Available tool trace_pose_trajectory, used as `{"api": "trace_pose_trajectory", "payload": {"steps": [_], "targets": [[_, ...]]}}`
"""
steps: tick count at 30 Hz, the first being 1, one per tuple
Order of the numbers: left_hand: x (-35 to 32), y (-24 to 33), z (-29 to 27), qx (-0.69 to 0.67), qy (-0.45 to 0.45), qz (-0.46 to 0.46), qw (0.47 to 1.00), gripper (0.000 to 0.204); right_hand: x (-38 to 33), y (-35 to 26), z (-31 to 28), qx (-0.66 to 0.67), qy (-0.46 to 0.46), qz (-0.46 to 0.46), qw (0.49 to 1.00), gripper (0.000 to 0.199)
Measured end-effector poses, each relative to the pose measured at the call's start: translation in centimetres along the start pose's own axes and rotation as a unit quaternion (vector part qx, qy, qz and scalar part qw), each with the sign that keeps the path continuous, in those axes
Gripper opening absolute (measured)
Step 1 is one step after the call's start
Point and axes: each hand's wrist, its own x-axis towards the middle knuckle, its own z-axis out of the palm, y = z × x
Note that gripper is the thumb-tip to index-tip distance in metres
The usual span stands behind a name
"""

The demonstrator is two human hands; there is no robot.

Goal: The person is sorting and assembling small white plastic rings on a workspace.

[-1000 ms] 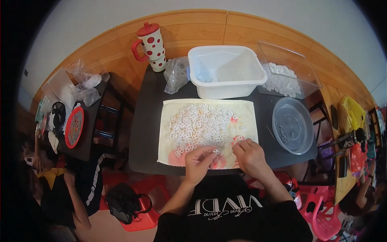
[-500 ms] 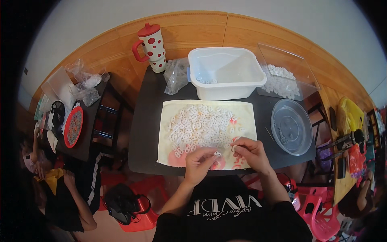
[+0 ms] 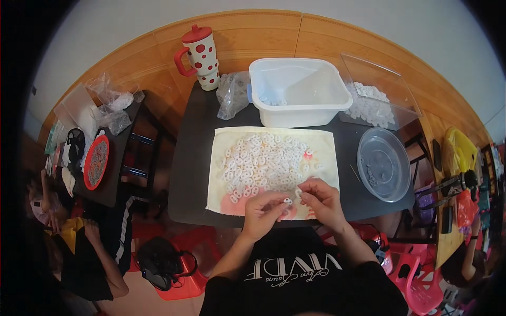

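A loose heap of small white two-holed plastic pieces (image 3: pixel 263 158) covers much of a cream towel (image 3: pixel 220 142) with pink patches. Above the towel's near edge, my left hand (image 3: pixel 261 213) pinches one white two-holed piece (image 3: pixel 288 201) between thumb and fingertips. Close on its right, my right hand (image 3: pixel 322 203) has thumb and forefinger pressed together on a small pale piece (image 3: pixel 298 193), whose shape is partly hidden. The two hands' fingertips are nearly touching.
Behind the towel stands a white tub (image 3: pixel 300 117) with a few pieces inside. A clear bag (image 3: pixel 232 97) and spotted tumbler (image 3: pixel 203 58) are to its left; a clear box of white parts (image 3: pixel 371 108) and round clear lid-like tray (image 3: pixel 387 171) lie right. Another person's arm (image 3: pixel 108 268) is at left.
My right hand has moved left and slightly up, bringing its piece close to the one in my left hand. My left hand has barely moved. The whole view has shifted slightly.
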Motion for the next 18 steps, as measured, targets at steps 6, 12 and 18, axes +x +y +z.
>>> {"api": "trace_pose_trajectory", "payload": {"steps": [6, 12, 18], "targets": [[-0.1, -0.4, -0.1, -0.003, 0.017, -0.003, 1.0, 0.019, 0.2, -1.0, -0.9, -0.55, -0.06, -0.31, 0.773, 0.03], [0.0, -0.5, 0.0, -0.006, 0.022, -0.004, 1.0, 0.017, -0.9, -1.0, -1.1, -0.608, -0.015, -0.326, 0.724, 0.026], [-0.2, -1.1, -0.4, 0.017, 0.028, 0.004, 0.999, 0.017, -1.5, -1.7, -1.8, -0.567, -0.024, -0.284, 0.772, 0.014]]}}
